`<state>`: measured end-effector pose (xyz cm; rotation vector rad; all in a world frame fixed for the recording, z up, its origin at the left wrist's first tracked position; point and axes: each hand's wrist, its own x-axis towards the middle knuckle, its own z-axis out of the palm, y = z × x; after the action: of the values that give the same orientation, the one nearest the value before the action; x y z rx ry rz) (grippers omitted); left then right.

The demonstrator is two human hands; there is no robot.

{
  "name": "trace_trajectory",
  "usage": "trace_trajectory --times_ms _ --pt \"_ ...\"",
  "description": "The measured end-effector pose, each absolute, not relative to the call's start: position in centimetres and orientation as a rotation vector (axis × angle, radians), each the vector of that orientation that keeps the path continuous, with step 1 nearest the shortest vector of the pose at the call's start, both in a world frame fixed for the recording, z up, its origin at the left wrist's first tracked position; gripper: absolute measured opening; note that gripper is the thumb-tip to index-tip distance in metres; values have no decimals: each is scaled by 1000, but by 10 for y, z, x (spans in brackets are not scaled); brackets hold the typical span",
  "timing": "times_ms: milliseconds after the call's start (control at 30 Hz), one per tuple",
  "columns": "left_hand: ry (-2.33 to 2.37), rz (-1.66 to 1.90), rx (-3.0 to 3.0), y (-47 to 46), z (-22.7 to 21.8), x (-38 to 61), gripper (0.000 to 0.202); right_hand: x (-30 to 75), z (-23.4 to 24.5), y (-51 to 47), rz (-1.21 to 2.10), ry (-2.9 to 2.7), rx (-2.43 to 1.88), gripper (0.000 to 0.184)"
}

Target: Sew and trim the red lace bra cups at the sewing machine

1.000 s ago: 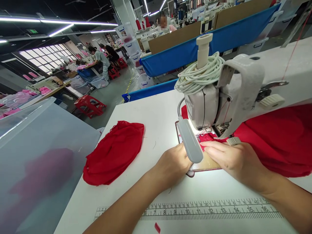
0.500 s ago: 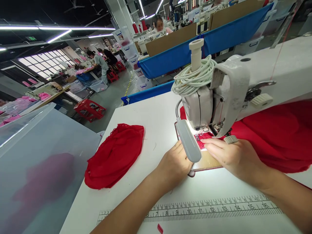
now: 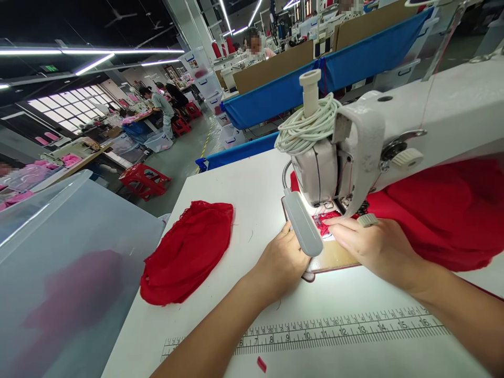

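Note:
My right hand (image 3: 372,245) is closed, its fingertips pinching red lace fabric (image 3: 325,222) beside the presser foot of a white sewing machine (image 3: 368,131). My left hand (image 3: 280,262) rests on the table left of the needle area. Its fingers are bent together, and the grey lamp (image 3: 303,223) hides their tips and whatever is under them. From behind my right hand, a large red cloth (image 3: 437,215) spreads to the right under the machine arm. A separate red fabric piece (image 3: 189,252) with a lacy edge lies to the left of my left hand.
A translucent plastic bin (image 3: 74,278) stands at the table's left edge. A printed ruler (image 3: 307,338) runs along the front, with a small red scrap (image 3: 261,364) below it. Coiled pale cord (image 3: 309,123) sits on the machine head. Beyond are a red stool (image 3: 145,180) and several people.
The view has shifted slightly, so the machine and my right hand appear a little further left. Both hands keep nearly the same pose at the fabric.

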<state>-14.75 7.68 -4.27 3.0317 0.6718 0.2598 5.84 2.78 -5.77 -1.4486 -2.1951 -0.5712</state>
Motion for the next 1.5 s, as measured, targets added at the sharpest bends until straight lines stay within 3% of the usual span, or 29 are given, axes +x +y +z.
trace_trajectory --times_ms 500,733,1500 --pt "549 426 3097 78 -40 -151 24 54 -51 26 -492 -2112 -1447 25" --pt "492 554 3184 77 -39 -148 33 55 -52 25 -429 -2164 -1454 24" --pt "615 486 3212 70 -34 -146 35 56 -58 30 -464 -2129 -1441 33"
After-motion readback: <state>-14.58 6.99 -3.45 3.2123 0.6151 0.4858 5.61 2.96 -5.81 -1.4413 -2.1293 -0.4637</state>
